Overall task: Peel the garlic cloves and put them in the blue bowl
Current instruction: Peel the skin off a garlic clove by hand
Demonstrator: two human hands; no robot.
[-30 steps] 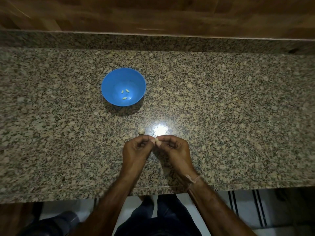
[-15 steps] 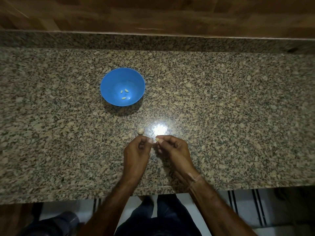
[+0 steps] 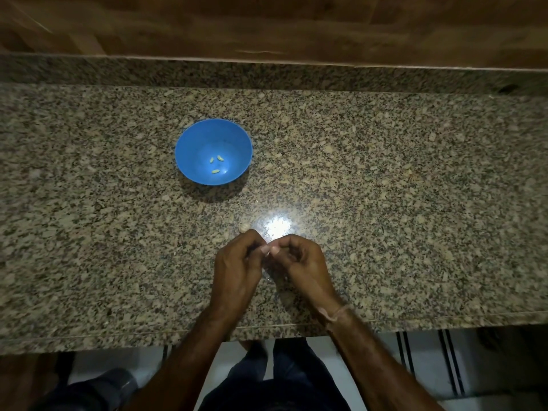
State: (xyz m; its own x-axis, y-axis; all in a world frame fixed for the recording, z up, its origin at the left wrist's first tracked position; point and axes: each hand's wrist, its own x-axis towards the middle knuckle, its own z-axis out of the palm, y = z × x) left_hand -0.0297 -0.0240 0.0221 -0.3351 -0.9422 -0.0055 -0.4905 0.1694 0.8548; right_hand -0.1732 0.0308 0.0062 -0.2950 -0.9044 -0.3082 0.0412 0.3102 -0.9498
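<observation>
A blue bowl [image 3: 189, 143] stands on the granite counter [image 3: 385, 188], left of centre, with three peeled garlic cloves [image 3: 215, 164] at its bottom. Near the front edge my left hand [image 3: 235, 269] and my right hand [image 3: 299, 265] meet fingertip to fingertip. Between them they pinch a small garlic clove [image 3: 268, 251], mostly hidden by the fingers. A piece of unpeeled garlic [image 3: 243, 227] lies on the counter just beyond my left hand's knuckles.
A bright light reflection [image 3: 275, 226] glares on the counter beyond my hands. A granite backsplash and wooden panel [image 3: 267, 25] close off the far side. The counter's front edge [image 3: 118, 339] runs below my wrists, with floor and my legs beneath.
Both hands have stayed in place. The fingertips have shifted slightly and closed together over the clove. Bowl and loose garlic have not moved.
</observation>
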